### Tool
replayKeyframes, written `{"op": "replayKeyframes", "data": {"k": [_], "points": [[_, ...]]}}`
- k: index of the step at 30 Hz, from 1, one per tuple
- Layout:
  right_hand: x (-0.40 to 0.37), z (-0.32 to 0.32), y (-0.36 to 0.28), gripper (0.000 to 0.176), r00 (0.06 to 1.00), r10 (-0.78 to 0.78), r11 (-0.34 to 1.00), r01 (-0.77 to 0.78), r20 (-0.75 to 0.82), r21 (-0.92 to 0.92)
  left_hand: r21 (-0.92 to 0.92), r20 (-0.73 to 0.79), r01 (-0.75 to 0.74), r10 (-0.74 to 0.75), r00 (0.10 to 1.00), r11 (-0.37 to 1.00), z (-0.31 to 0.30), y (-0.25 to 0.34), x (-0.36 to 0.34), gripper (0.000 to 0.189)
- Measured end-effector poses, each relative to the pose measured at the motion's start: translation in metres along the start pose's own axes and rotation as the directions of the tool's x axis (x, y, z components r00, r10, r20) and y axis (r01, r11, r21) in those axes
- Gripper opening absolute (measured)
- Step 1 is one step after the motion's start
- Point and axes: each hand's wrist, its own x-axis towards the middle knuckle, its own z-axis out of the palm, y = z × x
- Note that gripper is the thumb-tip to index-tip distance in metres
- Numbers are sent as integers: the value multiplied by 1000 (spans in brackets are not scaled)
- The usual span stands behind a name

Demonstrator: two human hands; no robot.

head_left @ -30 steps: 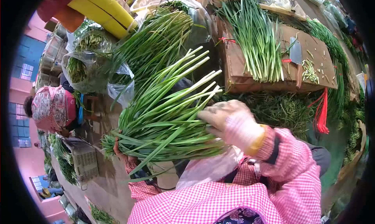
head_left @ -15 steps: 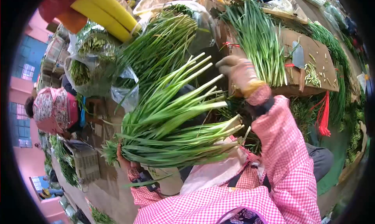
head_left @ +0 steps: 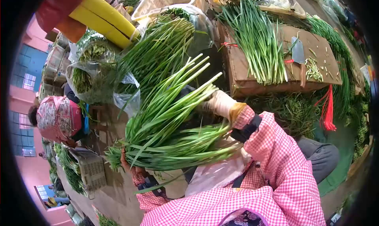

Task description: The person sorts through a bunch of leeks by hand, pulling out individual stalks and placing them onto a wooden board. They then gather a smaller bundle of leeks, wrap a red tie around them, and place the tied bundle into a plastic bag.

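My left hand (head_left: 127,161) is closed round the leafy end of a big bunch of garlic chives (head_left: 166,119), long flat green leaves with pale cut stalks. The bunch fans out to the right above my lap, split into an upper and a lower spread. My right hand (head_left: 218,103), in a pale glove, is at the stalk ends between the two spreads and touches them. Its fingers are blurred and partly hidden by the leaves. A second pile of chives (head_left: 262,48) lies on a brown box (head_left: 246,86), beside a knife (head_left: 298,52) with a wooden handle.
Red ties (head_left: 327,113) hang off the box's front edge, and cut stalk bits (head_left: 313,69) lie on top. Behind the bunch stand greens in a clear plastic bag (head_left: 205,25) and a white crate (head_left: 158,5). A person in pink (head_left: 57,117) is at the left, near a grey crate (head_left: 92,172).
My right hand has moved down and left from beside the box to the stalk ends. Several middle stalks have been pushed together and upward. My left hand keeps its hold.
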Motion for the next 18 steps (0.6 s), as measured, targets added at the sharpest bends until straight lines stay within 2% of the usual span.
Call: {"op": "replayKeyframes", "data": {"k": [1, 2, 3, 4, 5, 6, 7, 8, 9, 10, 11, 12, 13, 14, 15, 16, 17, 18], "points": [[-4, 3, -9, 23, 996, 40, 995, -33, -75, 89, 7, 13, -8, 8, 1000, 1000, -11, 0, 0, 20], [7, 9, -4, 24, 988, -28, 968, 65, -153, 243, -83, 81, -14, 20, 997, 996, -16, -1, 3, 21], [-4, -10, 4, 28, 987, 55, 958, -9, -154, 285, -65, 24, 9, -7, 1000, 998, -20, -1, 6, 22], [-21, -19, -7, 23, 954, -67, 921, 172, -292, 350, -50, -40, 30, -32, 999, 998, -18, 0, 5, 23], [-48, -31, -28, 20, 959, 36, 814, 136, -282, 565, -36, -110, 52, -56, 992, 998, -19, 0, 1, 24], [-61, -50, -11, 19, 894, -324, 892, 398, -310, 214, -101, -17, 92, -94, 995, 991, -20, 0, 0, 26], [-71, -70, -9, 19, 747, -608, 782, 622, -270, -40, 17, -27, 2, -1, 1000, 1000, -27, -3, 3, 27], [-93, -90, -10, 21, 922, -244, 707, 382, -301, 596, 132, -26, -88, 92, 995, 987, -38, -10, 7, 27], [-107, -108, 3, 19, 660, -691, 722, 646, -294, -246, 244, -14, -177, 186, 983, 953, -44, -15, 8, 28], [-131, -127, 1, 14, 884, -325, 712, 463, -336, 528, 213, 2, -160, 163, 987, 964, -45, -16, 7, 28], [-142, -120, -7, 18, 714, -443, 765, 616, -542, 187, 182, 18, -141, 140, 990, 973, -46, -17, 7, 28], [-157, -151, 9, 24, 869, -248, 707, 464, -428, 533, 170, 6, -120, 121, 993, 978, -55, -16, 11, 28], [-167, -172, 27, 29, 885, -106, 892, 286, -453, 350, 2, 37, 1, -1, 999, 1000, -55, -12, 13, 28], [-161, -182, 42, 28, 897, 121, 963, -210, -426, -169, -160, 67, 132, -123, 990, 978, -54, -8, 16, 29], [-158, -188, 51, 28, 795, 308, 535, -599, -522, -596, -185, 76, 150, -138, 987, 971, -47, -7, 15, 28], [-155, -175, 43, 27, 854, 83, 258, -515, -513, -817, -205, 87, 171, -156, 984, 964, -40, -7, 14, 28], [-148, -154, 33, 27, 905, -113, -83, -421, -411, -903, -221, 95, 193, -176, 980, 956, -36, -7, 13, 28], [-140, -141, 37, 28, 878, -288, 384, -261, -383, -886, -205, 91, 179, -163, 982, 962, -34, -10, 11, 27]]}}
